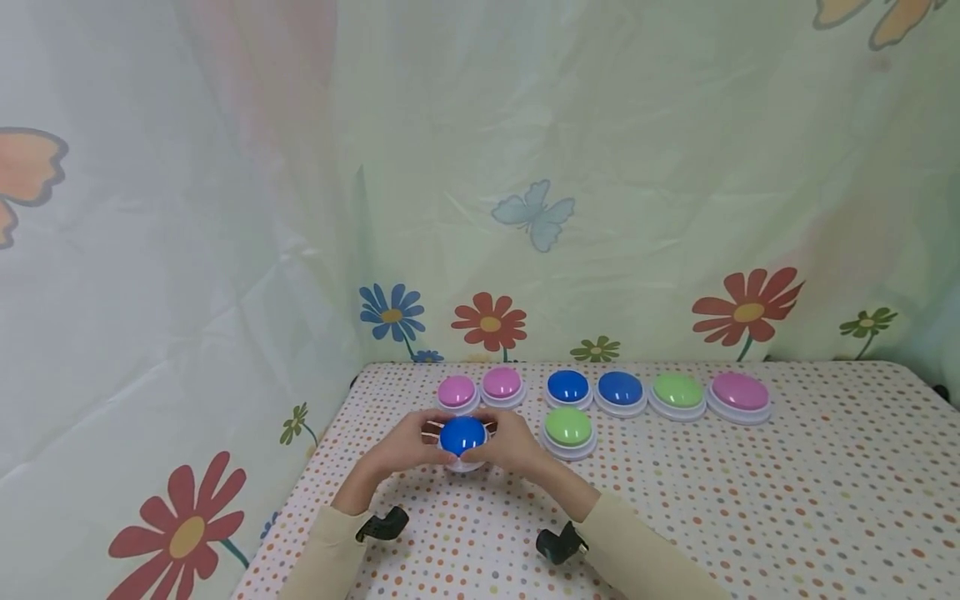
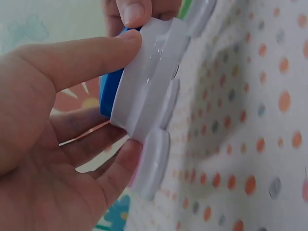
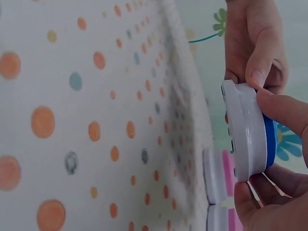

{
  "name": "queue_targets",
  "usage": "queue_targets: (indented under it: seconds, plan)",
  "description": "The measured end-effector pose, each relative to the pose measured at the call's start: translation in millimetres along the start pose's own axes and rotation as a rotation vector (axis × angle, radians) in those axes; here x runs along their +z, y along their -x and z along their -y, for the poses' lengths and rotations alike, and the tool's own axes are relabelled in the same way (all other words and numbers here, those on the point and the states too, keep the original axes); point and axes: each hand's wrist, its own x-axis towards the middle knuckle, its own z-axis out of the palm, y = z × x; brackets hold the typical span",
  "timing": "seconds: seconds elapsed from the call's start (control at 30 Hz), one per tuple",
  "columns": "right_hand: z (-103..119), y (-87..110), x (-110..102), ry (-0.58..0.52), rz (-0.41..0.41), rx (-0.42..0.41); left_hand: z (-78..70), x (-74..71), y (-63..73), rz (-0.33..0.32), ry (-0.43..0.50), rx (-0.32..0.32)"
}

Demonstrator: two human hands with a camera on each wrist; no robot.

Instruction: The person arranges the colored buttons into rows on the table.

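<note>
A round push button with a blue dome [image 1: 462,435] and a white base [image 2: 149,72] is held between both hands. The left hand [image 1: 408,443] grips its left side, thumb along the near edge and fingers around the far side. On the opposite side the right hand [image 1: 512,442] grips it the same way, the two thumb tips close together at the front. In the right wrist view the white base [image 3: 245,132] stands clear of the tablecloth, its small dark feet showing. Just beyond the hands sit two pink buttons, one left [image 1: 457,391] and one right [image 1: 502,382].
A green button [image 1: 568,427] stands right of the right hand. Behind it a row holds two blue buttons [image 1: 567,386] [image 1: 620,388], another green one [image 1: 678,390] and a larger pink one [image 1: 740,392]. The dotted tablecloth [image 1: 675,500] meets a flower-printed curtain [image 1: 637,275] at the back.
</note>
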Motion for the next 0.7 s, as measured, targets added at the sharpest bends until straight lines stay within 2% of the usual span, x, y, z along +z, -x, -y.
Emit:
queue_targets:
  seconds: [0.2,0.47,0.7]
  plan:
    - [9.3,16.3,-16.6,0.023,-0.038,0.035,-29.1,4.7,6.9,-0.012,-0.026,0.036]
    - [25.7,40.6,-45.7,0.053,-0.086,-0.012,-64.0,17.6,8.7,-0.041,-0.040,0.064]
    - [29.4,56.7,-70.6,0.044,-0.117,0.013,-88.2,31.2,-2.5,-0.044,-0.076,0.103]
